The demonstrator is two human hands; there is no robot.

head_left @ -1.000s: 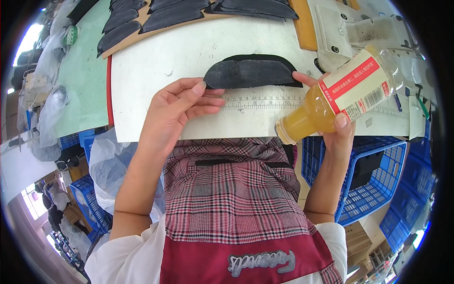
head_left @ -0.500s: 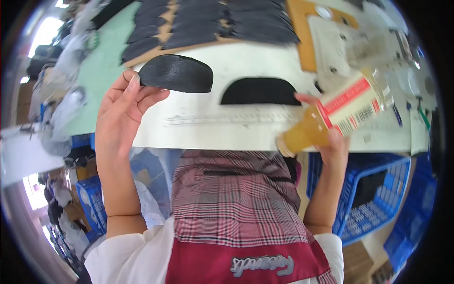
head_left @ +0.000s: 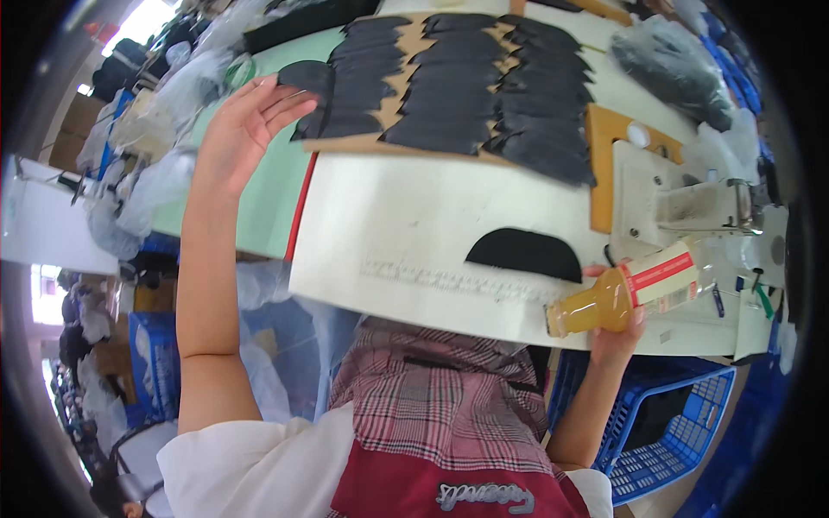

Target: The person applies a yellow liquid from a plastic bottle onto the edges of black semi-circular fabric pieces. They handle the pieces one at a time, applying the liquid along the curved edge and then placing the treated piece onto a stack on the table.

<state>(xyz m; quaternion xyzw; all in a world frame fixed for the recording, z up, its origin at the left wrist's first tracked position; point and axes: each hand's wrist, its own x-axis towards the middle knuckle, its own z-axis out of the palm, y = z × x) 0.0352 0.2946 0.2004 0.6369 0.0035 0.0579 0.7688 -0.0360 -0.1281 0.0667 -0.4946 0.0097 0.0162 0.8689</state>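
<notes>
My left hand point(head_left: 250, 129) is at the far left, with thumb and fingers closed on the edge of a black half-moon piece point(head_left: 304, 78). That piece is level with the left end of rows of overlapping black pieces point(head_left: 449, 95) on a brown board point(head_left: 345, 144). My right hand point(head_left: 617, 338) grips a glass bottle point(head_left: 611, 298) of yellow-orange liquid, tilted with its neck low and to the left. The bottle covers much of the hand. Just left of it, another black half-moon piece point(head_left: 525, 252) lies flat on the white table point(head_left: 380, 211).
Ruler markings point(head_left: 449, 278) run along the table below the flat piece. A sewing machine point(head_left: 691, 207) stands at the right by an orange-brown board point(head_left: 600, 173). A blue crate point(head_left: 665, 432) sits below the table's right edge. Plastic bags point(head_left: 669, 65) lie at the far right.
My left hand has carried its black piece up and away to the rows on the board. The view has shifted, so the table appears lower. The bottle is still in my right hand.
</notes>
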